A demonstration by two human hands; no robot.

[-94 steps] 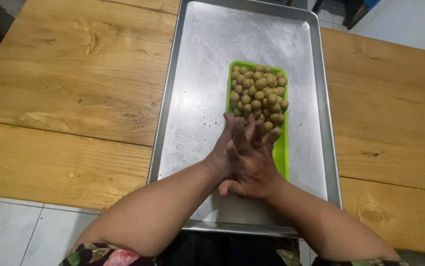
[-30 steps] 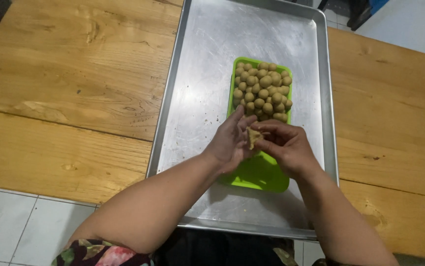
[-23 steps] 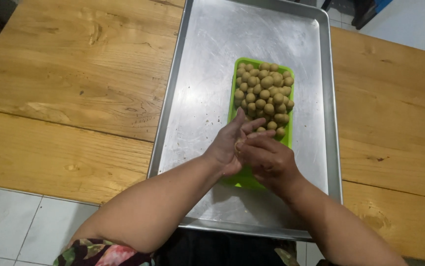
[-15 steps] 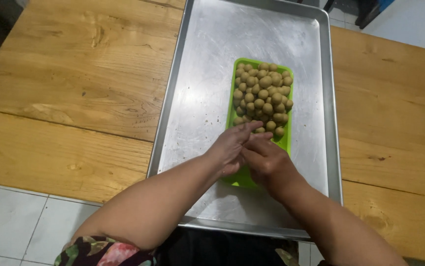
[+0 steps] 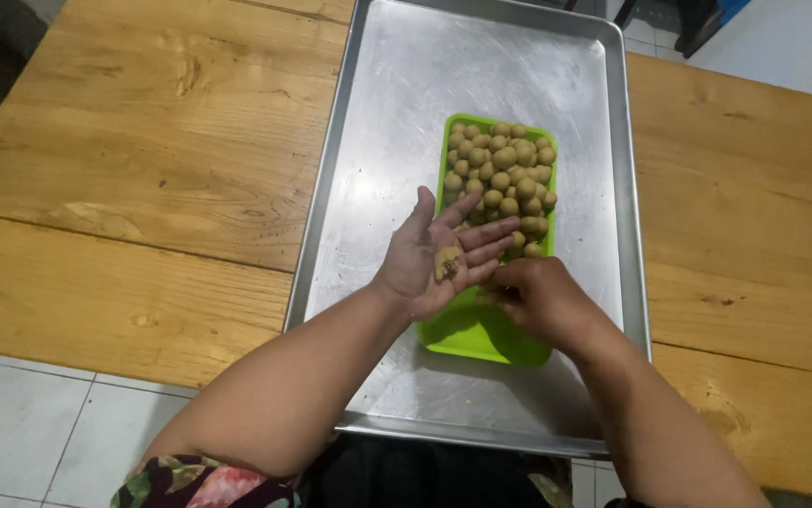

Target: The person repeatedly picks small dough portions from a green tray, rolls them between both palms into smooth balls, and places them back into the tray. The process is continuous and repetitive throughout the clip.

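A flattened dough piece (image 5: pixel 446 262) is cradled on the opened, palm-up left hand (image 5: pixel 434 256), kept level above the green tray (image 5: pixel 481 329). The right hand (image 5: pixel 530 293) is curled, seemingly pinching dough; grasp unclear.

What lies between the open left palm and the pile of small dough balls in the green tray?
In the head view, only the left hand's own spread fingers lie there; their tips reach the nearest dough balls in the green tray. A small dough piece rests on the palm.
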